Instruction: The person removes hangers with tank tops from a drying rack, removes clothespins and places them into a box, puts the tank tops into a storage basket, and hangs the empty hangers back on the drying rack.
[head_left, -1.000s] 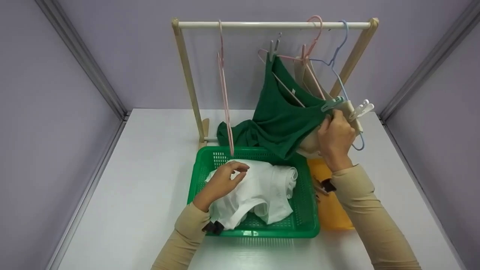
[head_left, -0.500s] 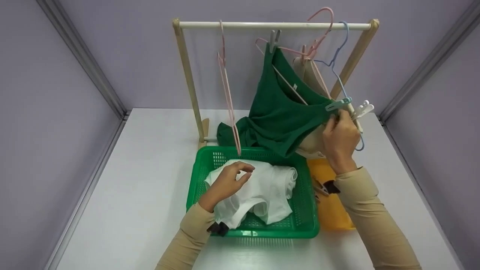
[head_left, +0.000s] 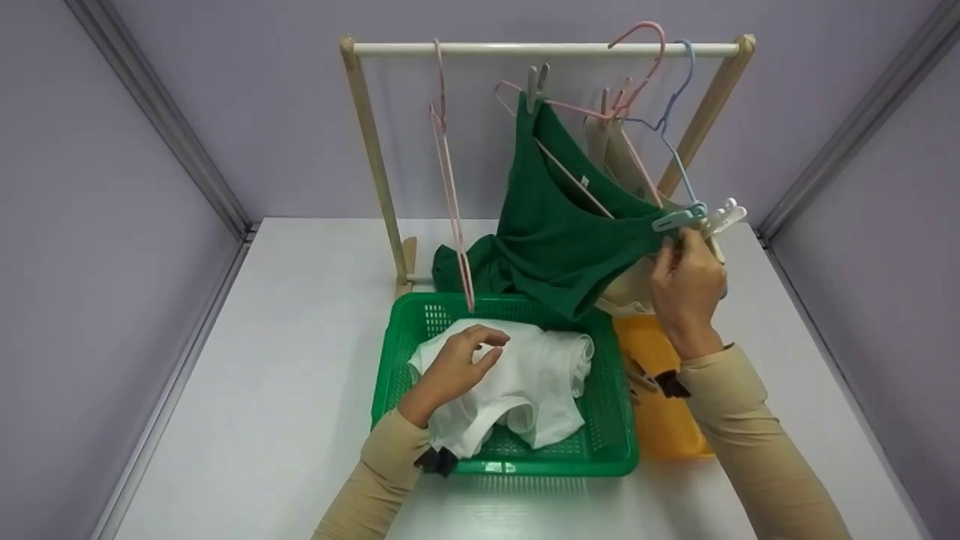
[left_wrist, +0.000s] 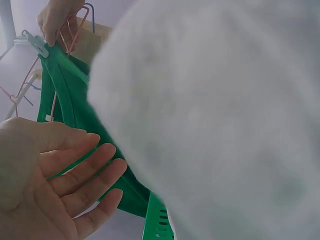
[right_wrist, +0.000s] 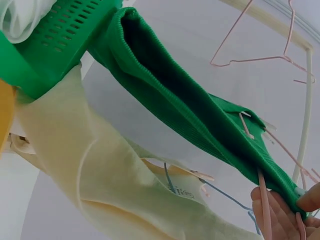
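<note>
In the head view, my right hand (head_left: 688,292) pinches the shoulder strap of a green tank top (head_left: 570,240) below a pale green clothespin (head_left: 679,218). Thumb and fingers also close around the end of the pink hanger (right_wrist: 264,205) inside that strap, as the right wrist view shows. A grey clothespin (head_left: 535,88) clips the other strap. The hanger's hook sits at the rack's rod. My left hand (head_left: 454,367) hovers over white clothing (head_left: 517,375) in a green basket (head_left: 630,450), fingers relaxed and holding nothing.
A drying rack (head_left: 480,49) stands behind the basket, with a bare pink hanger (head_left: 453,210) at its left. Behind the tank top hangs a beige garment (right_wrist: 100,165) near a blue hanger (head_left: 679,161) and a white clothespin (head_left: 726,217). An orange container (head_left: 667,427) with clothespins is right of the basket.
My right hand has moved slightly right and down, drawing its strap along. The other strap and its clothespin have shifted left. My left hand has moved a little to the right.
</note>
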